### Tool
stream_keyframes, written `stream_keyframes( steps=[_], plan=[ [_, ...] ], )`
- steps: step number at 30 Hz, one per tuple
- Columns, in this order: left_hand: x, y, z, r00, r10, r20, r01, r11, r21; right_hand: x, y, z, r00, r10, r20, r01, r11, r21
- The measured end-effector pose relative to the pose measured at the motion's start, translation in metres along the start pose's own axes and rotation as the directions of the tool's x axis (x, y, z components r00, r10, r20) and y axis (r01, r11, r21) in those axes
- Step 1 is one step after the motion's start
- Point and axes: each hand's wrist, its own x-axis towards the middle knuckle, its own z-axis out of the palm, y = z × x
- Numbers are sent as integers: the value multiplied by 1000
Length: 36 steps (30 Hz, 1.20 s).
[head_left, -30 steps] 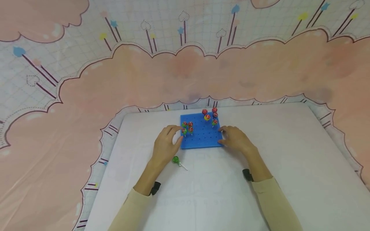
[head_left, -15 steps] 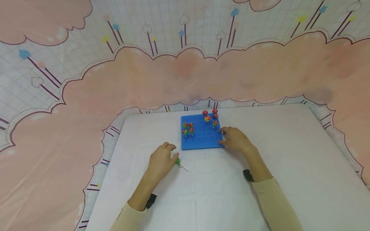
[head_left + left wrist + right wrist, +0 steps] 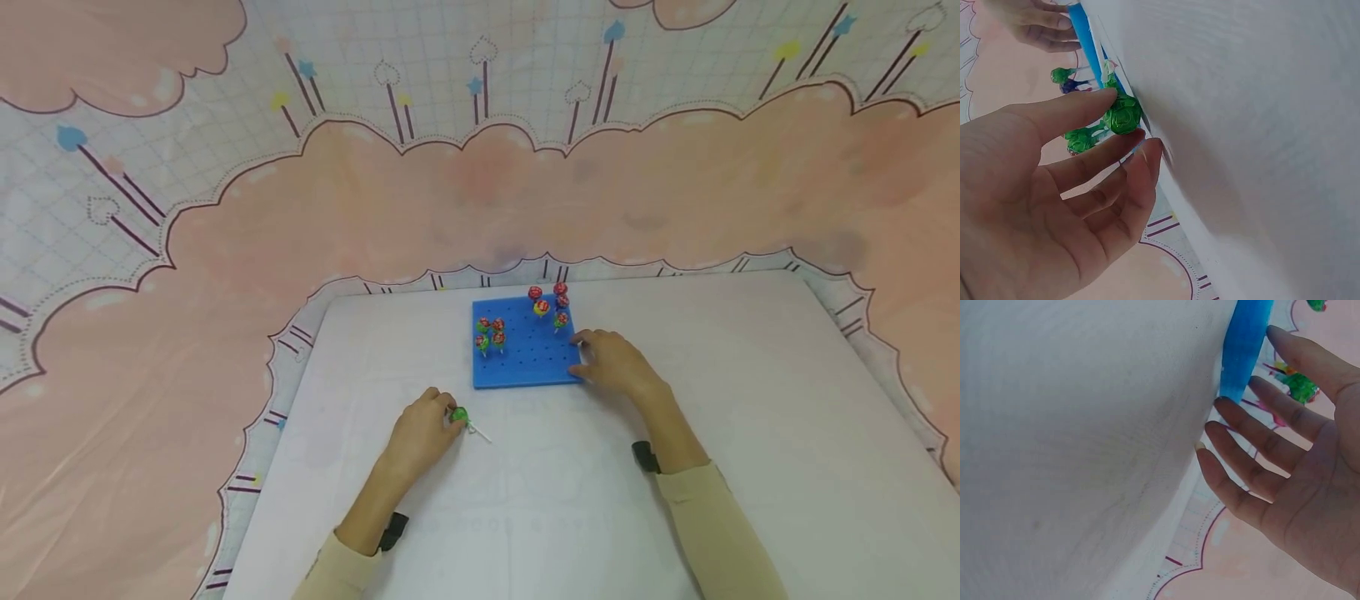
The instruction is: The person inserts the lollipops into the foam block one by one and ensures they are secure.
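Note:
A green-wrapped lollipop (image 3: pixel 460 415) lies on the white table in front of the board, its white stick pointing to the lower right. My left hand (image 3: pixel 422 432) pinches its round head between thumb and forefinger; in the left wrist view the green head (image 3: pixel 1124 115) sits between these fingertips. A blue pegboard (image 3: pixel 525 354) with rows of holes lies farther back. My right hand (image 3: pixel 617 360) rests at the board's right edge, thumb and fingers spread and fairly straight against the blue side (image 3: pixel 1246 350) in the right wrist view.
Several red-and-green lollipops (image 3: pixel 491 333) stand upright on the left of the board. More, red, yellow and green, stand at its back right corner, among them a yellow one (image 3: pixel 542 308). A patterned cloth (image 3: pixel 420 208) hangs behind the white table (image 3: pixel 720 400).
My left hand has left the board's left edge, come down toward me and closed its fingertips on the green lollipop. The right hand has stayed at the board's right edge.

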Motion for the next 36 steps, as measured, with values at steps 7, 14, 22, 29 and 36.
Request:
stream_keyframes(
  steps=[7, 14, 22, 29, 36],
  plan=[
    [3, -2, 4, 999, 44, -1, -44, 999, -26, -1, 0, 1, 1000, -8, -2, 8, 1000, 7],
    [5, -2, 3, 996, 87, -4, -87, 996, -33, -1, 3, 0, 999, -39, -8, 39, 999, 4],
    [5, -4, 3, 995, 101, 18, -100, 994, -43, -1, 2, 1, 999, -35, -8, 35, 999, 1],
    [5, -3, -2, 995, 103, -4, -103, 993, -63, -1, 0, 0, 999, -40, -10, 40, 999, -8],
    [6, -5, -14, 993, 95, -74, -105, 985, -136, -2, 0, 0, 999, -49, -17, 49, 999, -11]
  ],
)
